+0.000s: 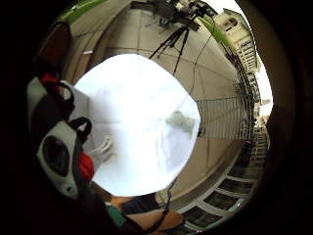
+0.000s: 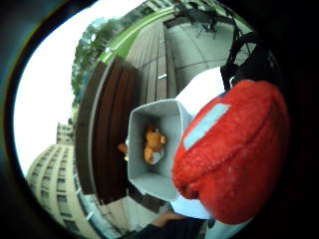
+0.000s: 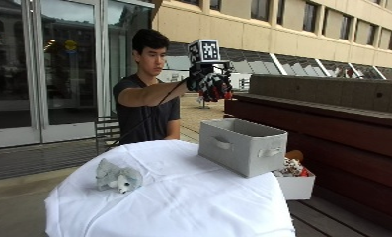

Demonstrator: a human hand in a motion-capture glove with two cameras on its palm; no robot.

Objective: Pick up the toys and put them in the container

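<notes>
In the outside view my gloved right hand (image 3: 207, 81) is raised high above the far side of the table and grips a red plush toy (image 3: 220, 92). That red toy (image 2: 234, 154) fills much of the thumb side palm view. Below it lies the grey fabric container (image 2: 172, 119) with an orange bear (image 2: 153, 144) inside. The container (image 3: 241, 145) stands on the right part of the white tablecloth (image 3: 182, 197). A grey plush animal (image 3: 118, 177) lies on the cloth at the left. The little finger side view shows it (image 1: 180, 121) on the round white table (image 1: 127, 98).
A dark wooden bench (image 3: 327, 118) runs along the right, behind the table. A white box (image 3: 295, 185) with more toys sits on the bench seat beside the container. A tripod (image 1: 171, 41) stands on the pavement beyond the table.
</notes>
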